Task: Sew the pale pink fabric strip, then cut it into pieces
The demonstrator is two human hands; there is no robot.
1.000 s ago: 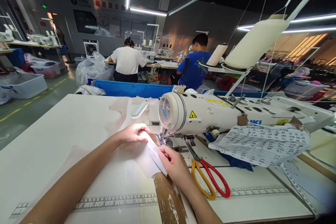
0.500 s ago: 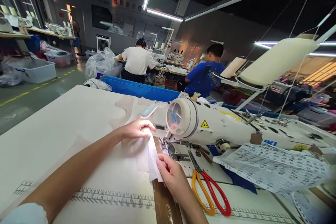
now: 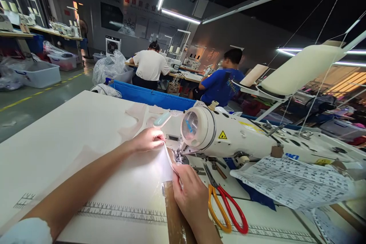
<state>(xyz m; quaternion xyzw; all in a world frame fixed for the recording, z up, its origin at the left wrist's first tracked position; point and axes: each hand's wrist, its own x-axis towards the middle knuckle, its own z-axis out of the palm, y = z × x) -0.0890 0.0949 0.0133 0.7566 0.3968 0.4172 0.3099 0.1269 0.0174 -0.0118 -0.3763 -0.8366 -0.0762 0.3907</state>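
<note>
A piece of thin white fabric [image 3: 162, 164] lies just left of the needle area of a white sewing machine [image 3: 228, 133]. Its far corner is pinched in my left hand [image 3: 150, 139], thumb and fingers pressed together. Lower down, my right hand [image 3: 188, 190] pinches the near end of the same edge, which is drawn straight between both hands as a narrow fold. Brown tape [image 3: 177, 217] covers the table under and below the fabric. Scissors [image 3: 227, 206] with one orange and one red handle lie right of my right hand.
Sheer fabric pieces [image 3: 134, 116] and a pale blue-green tool [image 3: 162, 119] lie beyond my left hand. Handwritten paper [image 3: 294, 183] hangs at the machine's front. Thread cones [image 3: 303, 66] stand behind it. Two people sit at machines beyond a blue bin [image 3: 154, 99].
The fabric edge, a loose wide flap before, is now a taut narrow fold. My right hand has moved slightly up and turned over the edge; my left hand's fingers have closed tighter.
</note>
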